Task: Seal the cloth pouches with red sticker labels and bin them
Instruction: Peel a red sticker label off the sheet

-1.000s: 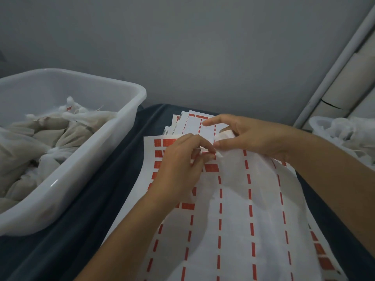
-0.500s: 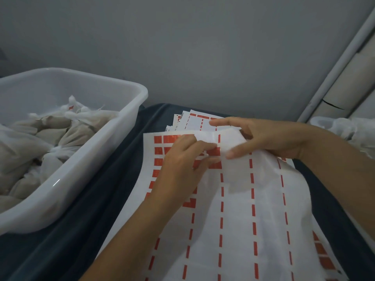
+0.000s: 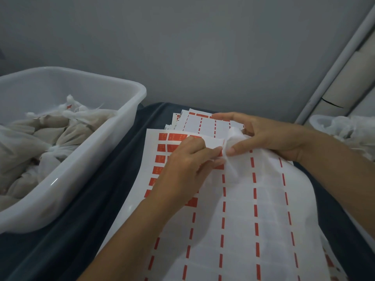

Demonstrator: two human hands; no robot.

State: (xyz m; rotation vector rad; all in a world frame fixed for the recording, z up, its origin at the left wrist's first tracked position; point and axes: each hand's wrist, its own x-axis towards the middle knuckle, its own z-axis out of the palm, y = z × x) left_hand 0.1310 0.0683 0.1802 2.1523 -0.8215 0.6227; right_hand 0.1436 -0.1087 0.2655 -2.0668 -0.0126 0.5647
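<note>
A sheet of red sticker labels (image 3: 162, 148) lies on the dark blue cover, most of its columns stripped to thin red dashes. A thin white cloth pouch (image 3: 263, 191) is draped over the sheet's right half. My right hand (image 3: 269, 136) grips the pouch's bunched top between thumb and fingers. My left hand (image 3: 182, 165) rests on the sheet, its fingertips pinching at the bunched cloth, where a sliver of red shows. A translucent white bin (image 3: 113, 126) at the left holds several filled, tied pouches (image 3: 67, 128).
More used label sheets (image 3: 203, 124) are stacked under the far end of the top sheet. A white container with loose cloth pouches (image 3: 345, 128) sits at the right edge. A grey wall stands behind, with a white pipe (image 3: 334, 63) slanting up at the right.
My right hand has shifted right and gathered more of the cloth, so the pouch top is now bunched. My left hand's fingertips stay at the cloth.
</note>
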